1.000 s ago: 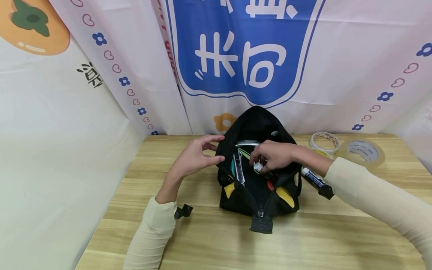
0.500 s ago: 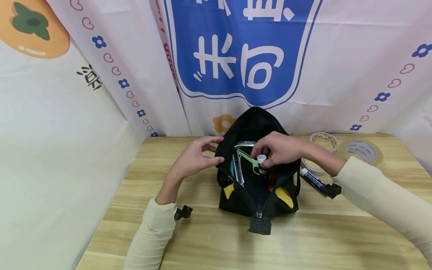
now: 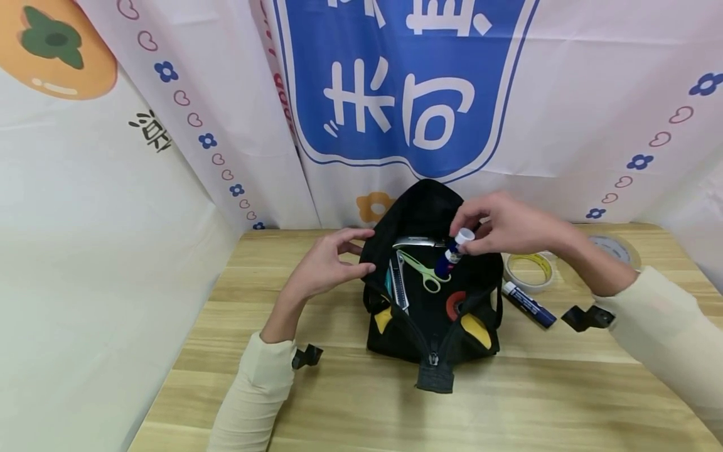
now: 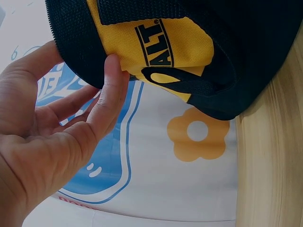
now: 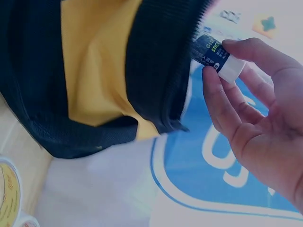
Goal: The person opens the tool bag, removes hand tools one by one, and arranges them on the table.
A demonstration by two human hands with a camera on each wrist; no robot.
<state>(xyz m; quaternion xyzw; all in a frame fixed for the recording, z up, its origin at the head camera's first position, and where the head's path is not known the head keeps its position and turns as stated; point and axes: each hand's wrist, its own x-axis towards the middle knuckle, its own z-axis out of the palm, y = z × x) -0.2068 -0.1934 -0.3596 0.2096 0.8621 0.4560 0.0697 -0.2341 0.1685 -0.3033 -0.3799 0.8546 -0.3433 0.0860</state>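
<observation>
A black bag [image 3: 395,339] with yellow patches stands unzipped on the wooden table. At its left side my left hand [image 3: 333,260] touches the fabric with thumb and fingers spread; the left wrist view shows the fingertips at the bag's edge and yellow panel [image 4: 189,42]. My right hand [image 3: 503,223] pinches a dark blue glue stick [image 3: 450,256] by its white-capped end, tilted over the bag's opening. Inside the bag lie green-handled scissors [image 3: 420,270], a utility knife [image 3: 399,285], a silver metal object [image 3: 418,242] and a red ring-shaped item [image 3: 454,306].
Right of the bag, another blue glue stick [image 3: 530,306] lies on the table. Near it are a roll of tape with a yellow core [image 3: 511,270] and a wide clear tape roll [image 3: 629,254], partly behind my right forearm. A printed cloth [image 3: 565,125] hangs behind the bag.
My right hand has lifted the glue stick from inside the bag, up and to the right, uncovering the scissors and red ring. My left hand has stayed in place.
</observation>
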